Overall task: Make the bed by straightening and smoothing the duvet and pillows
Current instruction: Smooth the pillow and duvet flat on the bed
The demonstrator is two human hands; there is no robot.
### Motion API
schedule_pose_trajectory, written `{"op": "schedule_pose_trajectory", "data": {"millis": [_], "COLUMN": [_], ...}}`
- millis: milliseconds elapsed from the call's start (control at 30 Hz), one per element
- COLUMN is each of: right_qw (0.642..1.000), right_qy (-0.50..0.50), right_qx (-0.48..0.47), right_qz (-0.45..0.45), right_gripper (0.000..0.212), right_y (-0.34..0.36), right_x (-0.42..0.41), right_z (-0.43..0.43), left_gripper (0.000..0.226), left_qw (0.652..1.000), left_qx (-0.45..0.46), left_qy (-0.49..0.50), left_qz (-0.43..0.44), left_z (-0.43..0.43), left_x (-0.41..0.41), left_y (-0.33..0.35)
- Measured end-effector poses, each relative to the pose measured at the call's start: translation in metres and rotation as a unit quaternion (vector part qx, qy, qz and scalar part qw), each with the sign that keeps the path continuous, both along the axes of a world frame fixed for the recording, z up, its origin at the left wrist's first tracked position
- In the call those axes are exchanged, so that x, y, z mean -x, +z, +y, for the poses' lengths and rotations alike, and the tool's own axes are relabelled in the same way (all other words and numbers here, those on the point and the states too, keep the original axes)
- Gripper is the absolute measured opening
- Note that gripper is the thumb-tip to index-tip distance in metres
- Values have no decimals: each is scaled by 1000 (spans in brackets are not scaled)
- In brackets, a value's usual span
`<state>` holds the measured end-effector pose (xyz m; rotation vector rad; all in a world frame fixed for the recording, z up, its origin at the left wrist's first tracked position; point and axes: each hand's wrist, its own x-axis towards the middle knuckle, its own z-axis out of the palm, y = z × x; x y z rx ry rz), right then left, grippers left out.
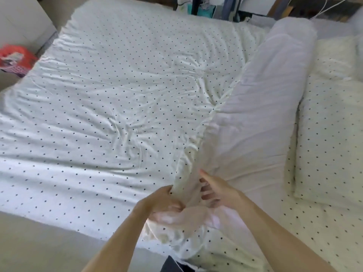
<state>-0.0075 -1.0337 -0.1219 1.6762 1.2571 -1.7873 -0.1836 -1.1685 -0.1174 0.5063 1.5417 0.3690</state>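
A white duvet (110, 107) with small black dots covers most of the bed, wrinkled near its middle. Its top edge is folded back, showing a plain white underside (261, 107) that runs diagonally toward the far right. My left hand (165, 201) is shut on the bunched near corner of that fold. My right hand (218, 191) touches the same fabric from the right, fingers spread. A dotted pillow (332, 138) lies at the right, beside the fold.
A red and pink bag (14, 59) sits on the floor at the far left, next to a white cabinet (21, 18). Dark bed frame bars, cables and clutter (216, 8) stand behind the bed's far edge. Grey floor (49, 250) borders the near side.
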Motion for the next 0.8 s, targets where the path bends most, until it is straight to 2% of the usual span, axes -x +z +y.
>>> {"op": "schedule_pose_trajectory", "data": {"millis": [67,133,233,333,400,467,533,567,633,700,800], "right_qw": [998,995,989,978,975,979,982,979,967,954,934], "right_qy": [-47,-50,-68,-59,-31,-10,30,52,64,56,45], "right_qx": [6,-15,-29,-43,-85,-130,-177,-198,-242,-289,-350], "right_qz": [51,85,127,196,201,158,66,16,-43,-50,-55], "right_gripper": [72,60,48,53,66,85,96,92,66,47,41], "right_y": [39,75,119,149,161,158,151,150,145,147,152], "right_x": [-18,-43,-96,-156,-193,-236,-271,-283,-309,-322,-347], "right_z": [-12,-26,-43,-57,-67,-78,-91,-98,-115,-126,-127], "left_gripper": [53,57,49,34,28,37,52,60,80,102,116], "left_qw": [996,986,970,960,961,967,972,975,982,984,959], "left_qx": [-18,-17,-1,20,23,28,35,37,13,-28,-82], "left_qy": [-21,-36,-55,-44,-43,-76,-135,-163,-188,-148,-95], "left_qz": [-88,-163,-236,-277,-272,-242,-191,-147,-25,94,255], "left_z": [7,13,23,39,55,71,83,88,97,106,122], "left_x": [-22,-48,-83,-118,-149,-191,-230,-246,-283,-309,-346], "left_y": [31,54,82,98,107,116,124,125,122,119,118]}}
